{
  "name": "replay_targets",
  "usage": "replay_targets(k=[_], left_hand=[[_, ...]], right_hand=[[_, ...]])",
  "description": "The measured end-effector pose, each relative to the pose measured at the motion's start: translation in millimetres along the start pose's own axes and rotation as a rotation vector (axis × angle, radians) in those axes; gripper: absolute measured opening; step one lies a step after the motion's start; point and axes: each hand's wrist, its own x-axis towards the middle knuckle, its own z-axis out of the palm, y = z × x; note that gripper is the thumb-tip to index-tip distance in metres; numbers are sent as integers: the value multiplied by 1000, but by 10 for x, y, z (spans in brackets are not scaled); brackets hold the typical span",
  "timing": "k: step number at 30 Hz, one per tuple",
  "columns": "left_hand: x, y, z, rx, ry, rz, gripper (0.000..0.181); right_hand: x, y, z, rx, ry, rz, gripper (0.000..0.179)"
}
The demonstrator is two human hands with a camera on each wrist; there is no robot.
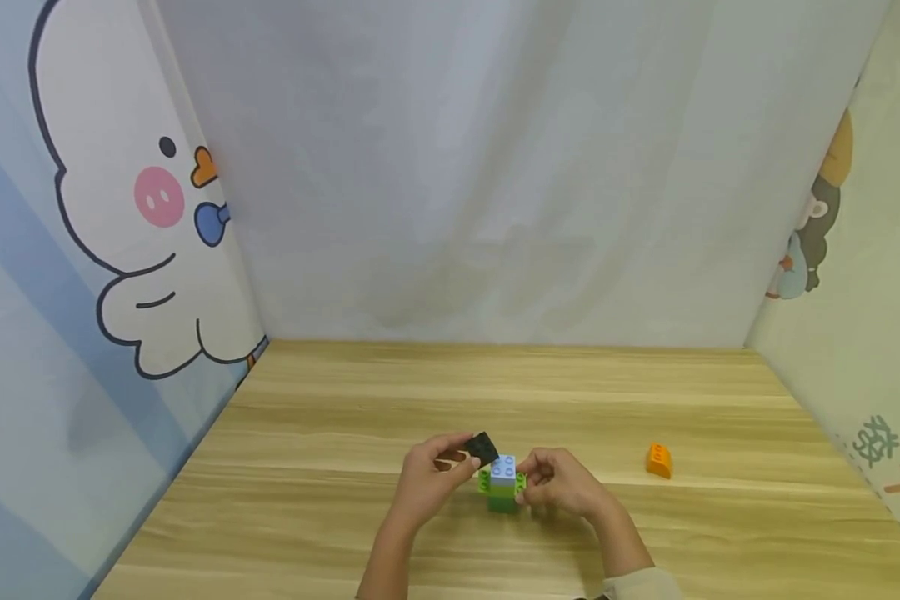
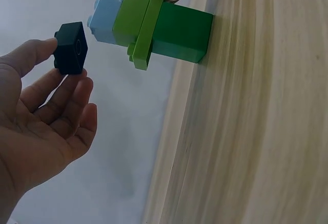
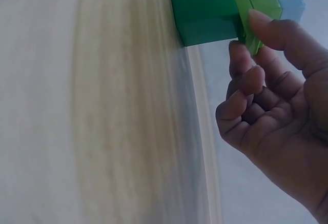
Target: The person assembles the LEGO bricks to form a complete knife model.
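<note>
A stack of toy building bricks stands upright on the table: a dark green block at the bottom, a wide flat light green plate across it, a light green brick above, and a light blue brick with studs on top. My left hand pinches a black brick between thumb and fingertips, tilted, beside the light blue brick's upper left. With thumb and fingers, my right hand grips the right end of the light green plate, its other fingers curled below.
An orange curved brick with studs lies on the wooden table to the right of the right hand. A pale curtain hangs behind the table's back edge, and printed cloth panels flank both sides.
</note>
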Motion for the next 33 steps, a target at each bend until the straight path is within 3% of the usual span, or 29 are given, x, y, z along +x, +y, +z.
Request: replay_targets(k=[5,11,17,26,33], left_hand=[[-8,49,42,-18,-20,15,36],[-57,315,59,-4,-57,16,33],[30,24,147,-8,-89,24,35],[24,23,177,6,-121,20,35],[40,39,222,19,-112,38,38]], right_hand=[[-5,13,9,-13,-3,-3,28],[-13,12,2,-3,-14,-11,28],[-21,-8,-8,14,-23,-8,29],[-14,33,11,4,-22,-7,30],[-18,9,10,13,-27,-15,29]])
